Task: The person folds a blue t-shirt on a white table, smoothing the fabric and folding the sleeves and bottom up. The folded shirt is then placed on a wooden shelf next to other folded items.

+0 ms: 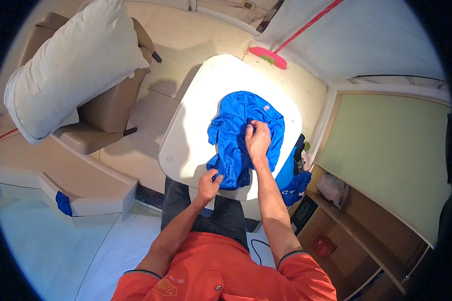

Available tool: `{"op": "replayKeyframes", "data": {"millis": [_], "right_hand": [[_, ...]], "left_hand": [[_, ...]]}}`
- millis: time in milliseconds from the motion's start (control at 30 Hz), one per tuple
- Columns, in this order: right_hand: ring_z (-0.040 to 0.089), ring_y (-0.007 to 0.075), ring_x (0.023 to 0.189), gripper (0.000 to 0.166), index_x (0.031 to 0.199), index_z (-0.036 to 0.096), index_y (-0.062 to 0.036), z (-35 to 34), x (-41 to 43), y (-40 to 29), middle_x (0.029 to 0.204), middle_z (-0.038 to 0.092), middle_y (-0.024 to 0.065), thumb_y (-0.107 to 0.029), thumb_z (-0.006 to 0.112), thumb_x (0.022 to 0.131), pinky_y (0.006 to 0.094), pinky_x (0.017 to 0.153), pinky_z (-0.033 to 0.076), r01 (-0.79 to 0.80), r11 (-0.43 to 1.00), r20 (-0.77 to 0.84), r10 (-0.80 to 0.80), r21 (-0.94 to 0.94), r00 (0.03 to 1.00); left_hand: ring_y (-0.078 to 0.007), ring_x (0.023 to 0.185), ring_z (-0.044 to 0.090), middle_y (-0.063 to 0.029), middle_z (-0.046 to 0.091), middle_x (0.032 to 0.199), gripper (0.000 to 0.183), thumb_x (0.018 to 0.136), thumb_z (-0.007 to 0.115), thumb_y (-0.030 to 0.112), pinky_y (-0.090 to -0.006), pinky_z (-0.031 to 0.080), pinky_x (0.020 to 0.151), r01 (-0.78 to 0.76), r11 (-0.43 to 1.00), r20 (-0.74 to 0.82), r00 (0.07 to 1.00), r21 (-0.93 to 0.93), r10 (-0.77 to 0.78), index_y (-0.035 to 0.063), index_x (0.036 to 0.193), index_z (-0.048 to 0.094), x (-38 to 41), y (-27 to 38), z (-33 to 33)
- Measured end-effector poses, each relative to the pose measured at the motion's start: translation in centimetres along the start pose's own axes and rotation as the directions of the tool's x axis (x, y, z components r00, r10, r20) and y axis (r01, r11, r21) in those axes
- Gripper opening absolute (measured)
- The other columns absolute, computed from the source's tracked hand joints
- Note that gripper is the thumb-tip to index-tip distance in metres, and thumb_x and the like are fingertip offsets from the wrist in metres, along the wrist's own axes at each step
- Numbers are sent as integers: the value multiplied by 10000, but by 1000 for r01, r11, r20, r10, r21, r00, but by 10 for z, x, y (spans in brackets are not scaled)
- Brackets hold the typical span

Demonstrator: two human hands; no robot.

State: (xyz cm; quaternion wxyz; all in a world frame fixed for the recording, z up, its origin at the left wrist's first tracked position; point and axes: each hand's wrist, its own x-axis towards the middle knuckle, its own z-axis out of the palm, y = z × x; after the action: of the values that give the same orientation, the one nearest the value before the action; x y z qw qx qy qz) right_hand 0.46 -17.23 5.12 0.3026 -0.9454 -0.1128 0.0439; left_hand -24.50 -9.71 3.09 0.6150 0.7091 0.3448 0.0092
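A shiny blue garment [233, 139] lies crumpled on a small white table [196, 98] with rounded corners. It bears a small pale emblem near its upper right. My left hand [209, 184] grips the garment's lower left corner near the table's front edge, thumb and fingers pinched together. Over the garment's right half is my right hand [258, 139], fingers curled at a dark blue fold; part of that fold is hidden under the fingers, so a firm hold cannot be made out.
A white pillow [75, 67] rests on a brown chair [113, 101] at the left. A pink broom [269, 55] stands beyond the table. More clothes [295, 188] hang or lie at the table's right side, near a wooden shelf unit [354, 222].
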Motion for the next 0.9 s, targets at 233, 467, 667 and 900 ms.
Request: {"op": "replayKeyframes", "data": {"millis": [233, 467, 667, 900], "right_hand": [[693, 431, 972, 287, 1145, 722, -19, 47, -4, -4, 1045, 729, 222, -104, 714, 871, 496, 898, 557, 45, 999, 274, -38, -20, 961], [748, 264, 839, 296, 1175, 738, 24, 45, -18, 12, 960, 774, 196, -109, 716, 911, 357, 810, 577, -345, 881, 471, 166, 324, 867], [675, 379, 1032, 367, 1266, 679, 0, 30, -20, -12, 1144, 688, 215, -76, 694, 906, 445, 913, 555, 90, 990, 326, -120, 106, 938], [633, 440, 1103, 384, 1318, 639, -22, 34, -35, -13, 1222, 644, 233, -68, 655, 936, 483, 968, 531, -8, 997, 222, -8, 73, 975]], "left_hand": [[-259, 738, 679, -152, 693, 832, 214, 867, 785, 153, -378, 534, 693, 24, 999, -136, 991, 36, -18, -12, 994, 733, 48, 23, -1], [-147, 545, 625, -93, 653, 714, 113, 905, 714, -6, -277, 519, 448, 325, 843, -72, 918, -430, -390, -20, 997, 650, 137, 36, 19], [-165, 606, 652, -98, 691, 753, 71, 961, 583, -8, -299, 554, 570, -7, 958, -407, 906, -286, -115, -10, 1002, 641, 181, 0, -22], [-128, 589, 629, -100, 700, 773, 387, 955, 679, 62, -262, 507, 494, 244, 939, -87, 959, -242, -271, 6, 1312, 539, 159, 43, -17]]}}
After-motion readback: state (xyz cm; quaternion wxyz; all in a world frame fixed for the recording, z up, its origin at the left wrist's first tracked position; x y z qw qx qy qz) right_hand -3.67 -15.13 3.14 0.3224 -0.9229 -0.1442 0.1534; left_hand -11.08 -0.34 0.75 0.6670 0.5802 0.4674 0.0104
